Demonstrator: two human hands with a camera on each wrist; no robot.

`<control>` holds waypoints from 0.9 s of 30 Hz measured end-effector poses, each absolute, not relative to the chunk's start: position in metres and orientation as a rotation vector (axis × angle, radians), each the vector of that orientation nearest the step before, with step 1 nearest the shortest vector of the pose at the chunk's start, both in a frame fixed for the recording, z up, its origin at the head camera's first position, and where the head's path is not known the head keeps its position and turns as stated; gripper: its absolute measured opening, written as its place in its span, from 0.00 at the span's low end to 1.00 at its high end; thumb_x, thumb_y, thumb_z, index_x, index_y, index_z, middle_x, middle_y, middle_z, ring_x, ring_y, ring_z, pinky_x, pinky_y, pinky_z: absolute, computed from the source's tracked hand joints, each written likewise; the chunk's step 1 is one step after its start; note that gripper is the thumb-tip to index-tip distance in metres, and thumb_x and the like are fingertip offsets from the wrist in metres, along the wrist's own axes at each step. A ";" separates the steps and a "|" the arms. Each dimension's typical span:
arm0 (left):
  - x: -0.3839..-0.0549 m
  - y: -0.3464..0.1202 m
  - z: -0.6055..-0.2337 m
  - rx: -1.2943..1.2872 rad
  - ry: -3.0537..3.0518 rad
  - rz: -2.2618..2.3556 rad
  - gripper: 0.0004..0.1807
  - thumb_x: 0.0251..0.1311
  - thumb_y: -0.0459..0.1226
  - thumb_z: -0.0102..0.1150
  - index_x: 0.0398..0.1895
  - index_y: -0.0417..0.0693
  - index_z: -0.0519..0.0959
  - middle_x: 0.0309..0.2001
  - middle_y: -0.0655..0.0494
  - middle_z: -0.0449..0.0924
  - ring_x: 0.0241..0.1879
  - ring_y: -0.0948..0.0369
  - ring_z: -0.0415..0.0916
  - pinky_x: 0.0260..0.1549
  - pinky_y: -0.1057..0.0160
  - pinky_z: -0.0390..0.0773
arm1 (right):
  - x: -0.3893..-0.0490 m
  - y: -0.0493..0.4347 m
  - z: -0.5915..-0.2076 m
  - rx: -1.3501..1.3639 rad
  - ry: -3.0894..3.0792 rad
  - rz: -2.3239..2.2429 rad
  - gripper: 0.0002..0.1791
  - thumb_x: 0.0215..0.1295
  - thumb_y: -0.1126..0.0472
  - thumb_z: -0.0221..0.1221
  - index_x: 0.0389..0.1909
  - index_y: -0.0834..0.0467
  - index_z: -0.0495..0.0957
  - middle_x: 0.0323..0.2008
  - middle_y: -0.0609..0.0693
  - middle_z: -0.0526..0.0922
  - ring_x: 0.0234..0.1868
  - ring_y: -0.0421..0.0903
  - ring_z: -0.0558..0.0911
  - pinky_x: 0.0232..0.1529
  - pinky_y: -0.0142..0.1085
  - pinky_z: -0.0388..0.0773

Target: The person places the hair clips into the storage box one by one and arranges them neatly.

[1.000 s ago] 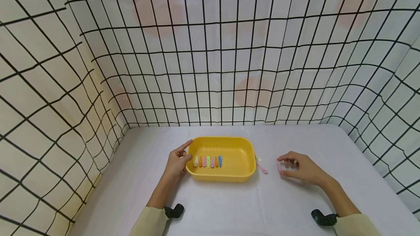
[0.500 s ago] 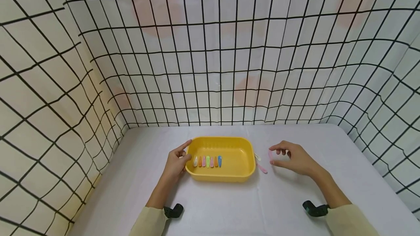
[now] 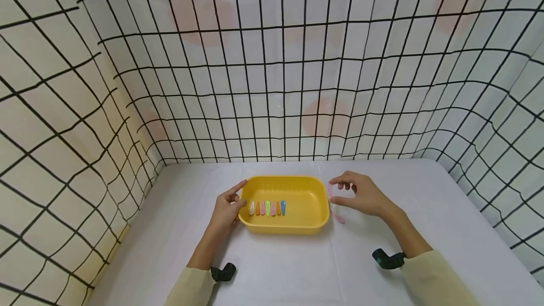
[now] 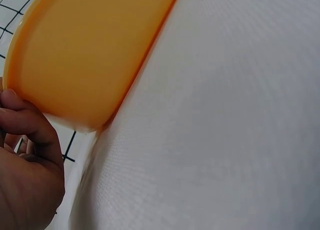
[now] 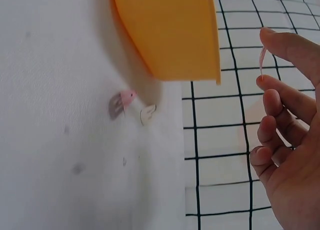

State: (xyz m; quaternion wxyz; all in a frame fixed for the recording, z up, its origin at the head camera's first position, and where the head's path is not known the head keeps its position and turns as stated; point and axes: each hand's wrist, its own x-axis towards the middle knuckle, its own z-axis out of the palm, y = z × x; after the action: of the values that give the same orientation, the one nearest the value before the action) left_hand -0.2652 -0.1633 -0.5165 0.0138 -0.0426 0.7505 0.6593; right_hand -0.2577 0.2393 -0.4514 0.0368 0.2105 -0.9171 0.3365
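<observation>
A yellow plastic tray point(image 3: 305, 209) rests on the white table. Its left end is gripped by my left hand point(image 3: 224, 211), with the thumb over the rim; the left wrist view has the fingers point(image 4: 30, 122) at the tray's corner. A row of several small hair clips lies inside, white at the left through to a blue hair clip point(image 3: 283, 208) at the right. Just off the tray's right rim, my right hand point(image 3: 361, 195) pinches a pink hair clip point(image 5: 262, 61) by its ends between thumb and index finger, raised above the table. The other fingers are bent and hold nothing.
Beside the tray's right end, another pink hair clip point(image 5: 129, 96) and a white hair clip point(image 5: 148, 115) lie on the table point(image 3: 289, 268). Black-gridded white walls point(image 3: 272, 107) enclose the back and sides. Each wrist wears a dark camera mount point(image 3: 387, 259).
My right hand has moved left and away from me with the pink hair clip, from the open table to the tray's right rim. The left hand keeps its grip on the tray.
</observation>
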 end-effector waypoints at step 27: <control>-0.265 -0.162 -0.515 -0.149 2.323 2.065 0.33 0.57 0.27 0.60 0.65 0.64 0.81 0.27 0.56 0.65 0.12 0.63 0.57 0.11 0.72 0.63 | -0.276 0.164 -0.456 0.778 -2.816 1.173 0.23 0.54 0.48 0.75 0.50 0.53 0.86 0.38 0.57 0.80 0.41 0.53 0.76 0.40 0.35 0.74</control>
State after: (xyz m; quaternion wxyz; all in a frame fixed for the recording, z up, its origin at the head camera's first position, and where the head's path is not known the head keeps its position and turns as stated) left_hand -0.2647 -0.1623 -0.5145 0.0149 -0.0480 0.7465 0.6634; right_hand -0.2756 0.1640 -0.4559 -0.0034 0.2471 -0.8945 0.3726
